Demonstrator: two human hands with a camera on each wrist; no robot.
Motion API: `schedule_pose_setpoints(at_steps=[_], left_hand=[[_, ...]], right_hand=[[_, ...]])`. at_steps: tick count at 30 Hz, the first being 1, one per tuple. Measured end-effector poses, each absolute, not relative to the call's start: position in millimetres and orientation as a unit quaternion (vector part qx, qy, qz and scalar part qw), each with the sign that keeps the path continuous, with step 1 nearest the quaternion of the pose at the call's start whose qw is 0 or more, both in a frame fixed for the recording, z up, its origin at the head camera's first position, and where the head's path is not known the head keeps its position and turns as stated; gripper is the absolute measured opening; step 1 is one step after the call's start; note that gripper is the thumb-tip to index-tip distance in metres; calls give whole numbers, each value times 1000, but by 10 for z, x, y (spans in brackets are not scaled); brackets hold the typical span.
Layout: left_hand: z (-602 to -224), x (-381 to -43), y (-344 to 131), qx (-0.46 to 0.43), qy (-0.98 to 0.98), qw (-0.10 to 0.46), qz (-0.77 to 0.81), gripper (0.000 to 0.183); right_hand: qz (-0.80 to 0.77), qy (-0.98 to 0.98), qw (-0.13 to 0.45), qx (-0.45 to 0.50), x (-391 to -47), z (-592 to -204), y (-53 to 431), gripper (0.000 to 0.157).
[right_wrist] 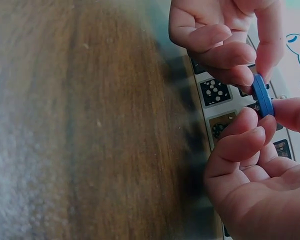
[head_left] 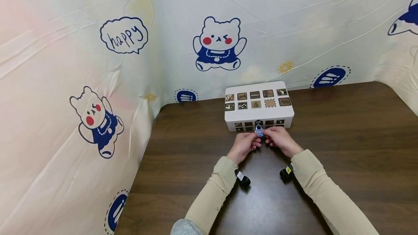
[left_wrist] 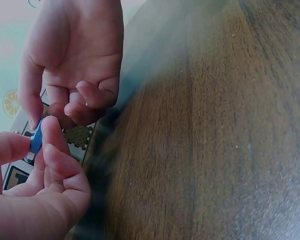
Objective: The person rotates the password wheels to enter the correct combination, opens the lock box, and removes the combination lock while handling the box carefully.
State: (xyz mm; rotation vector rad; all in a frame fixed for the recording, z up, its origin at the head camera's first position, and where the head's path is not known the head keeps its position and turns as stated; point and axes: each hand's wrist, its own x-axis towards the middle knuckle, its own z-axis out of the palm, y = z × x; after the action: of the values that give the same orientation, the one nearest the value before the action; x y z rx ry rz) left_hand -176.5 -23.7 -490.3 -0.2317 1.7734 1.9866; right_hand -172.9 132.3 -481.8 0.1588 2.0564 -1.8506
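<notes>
A small blue padlock hangs at the front clasp of a white box printed with brown and black picture squares. My left hand pinches the padlock's left side between thumb and index finger. From the other side, my right hand pinches it too, its remaining fingers loosely curled. Both wrist views show the padlock edge-on, as a blue body in the left one and a blue rim in the right one. Fingers cover part of it, and its face is hidden in the wrist views.
The box stands near the back edge of a dark brown wooden table. Behind and to the left hangs a pale curtain with bear drawings. Black wrist cameras are strapped at both cuffs.
</notes>
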Motion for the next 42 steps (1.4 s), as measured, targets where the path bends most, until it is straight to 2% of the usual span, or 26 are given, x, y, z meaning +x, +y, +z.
schedule_pose_setpoints(at_steps=[13, 23, 42], left_hand=[[-4891, -1764, -230, -89, 644, 232, 724, 19], [-4904, -1765, -236, -92, 641, 229, 726, 18], [-4918, -1770, -236, -92, 644, 229, 725, 19]], right_hand=[[-672, 712, 189, 77, -1720, -4816, 1302, 30], [-680, 699, 205, 79, -1716, -4835, 1297, 36], [-654, 730, 187, 67, -1714, -4815, 1293, 35]])
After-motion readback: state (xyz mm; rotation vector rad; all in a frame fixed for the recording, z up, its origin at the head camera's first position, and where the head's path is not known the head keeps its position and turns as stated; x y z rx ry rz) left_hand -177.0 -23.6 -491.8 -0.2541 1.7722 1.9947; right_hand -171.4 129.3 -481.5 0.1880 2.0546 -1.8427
